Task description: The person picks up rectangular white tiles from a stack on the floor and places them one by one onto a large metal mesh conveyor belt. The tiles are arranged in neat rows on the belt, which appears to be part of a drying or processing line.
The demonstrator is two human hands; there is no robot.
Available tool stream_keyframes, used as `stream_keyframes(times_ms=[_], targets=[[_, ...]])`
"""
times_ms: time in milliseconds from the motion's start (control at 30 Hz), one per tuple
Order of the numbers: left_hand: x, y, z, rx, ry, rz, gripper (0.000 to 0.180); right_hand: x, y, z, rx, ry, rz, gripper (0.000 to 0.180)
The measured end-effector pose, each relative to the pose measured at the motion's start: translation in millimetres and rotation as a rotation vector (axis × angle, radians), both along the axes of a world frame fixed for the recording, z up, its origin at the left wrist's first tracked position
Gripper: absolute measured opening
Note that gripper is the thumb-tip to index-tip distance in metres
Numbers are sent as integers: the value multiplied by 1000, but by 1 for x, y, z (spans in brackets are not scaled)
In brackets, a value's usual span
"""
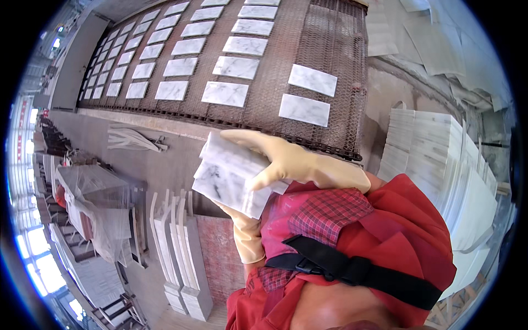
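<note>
A small stack of white, grey-veined marble tiles is held in front of my body, its pieces slightly out of line with each other. My right hand, in a cream rubber glove, reaches over it, thumb and fingers spread round the upper tile. From below, my left hand in a matching glove supports the stack; its fingers are mostly hidden behind the tiles. Just beyond lies a brown mesh conveyor with rows of similar tiles, the closest being a marble tile at its near right end.
Stacked white slabs stand close on my right. To the left are upright bundles of long pale strips and a plastic-wrapped load. Loose strips lie on the floor beside the conveyor's edge.
</note>
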State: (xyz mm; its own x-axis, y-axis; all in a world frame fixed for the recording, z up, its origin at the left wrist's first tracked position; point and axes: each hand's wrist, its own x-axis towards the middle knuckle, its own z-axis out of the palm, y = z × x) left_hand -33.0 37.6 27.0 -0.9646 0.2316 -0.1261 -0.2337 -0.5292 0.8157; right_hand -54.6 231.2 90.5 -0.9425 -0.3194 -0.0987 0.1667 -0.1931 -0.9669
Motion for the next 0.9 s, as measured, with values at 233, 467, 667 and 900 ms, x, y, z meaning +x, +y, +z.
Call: stream_keyframes(times_ms=[233,467,667,900], targets=[[-8,8,5,190,-135,-198,90,6,62,-32,-255,-112,-353,114],[-13,1,-5,159,-214,-208,88,7,158,-81,77,-108,-717,119],[-19,5,-13,97,-212,-198,86,-33,235,-115,806,64,-719,114],[-19,18,-9,92,-389,-105,80,-109,275,-124,1271,79,-424,121]])
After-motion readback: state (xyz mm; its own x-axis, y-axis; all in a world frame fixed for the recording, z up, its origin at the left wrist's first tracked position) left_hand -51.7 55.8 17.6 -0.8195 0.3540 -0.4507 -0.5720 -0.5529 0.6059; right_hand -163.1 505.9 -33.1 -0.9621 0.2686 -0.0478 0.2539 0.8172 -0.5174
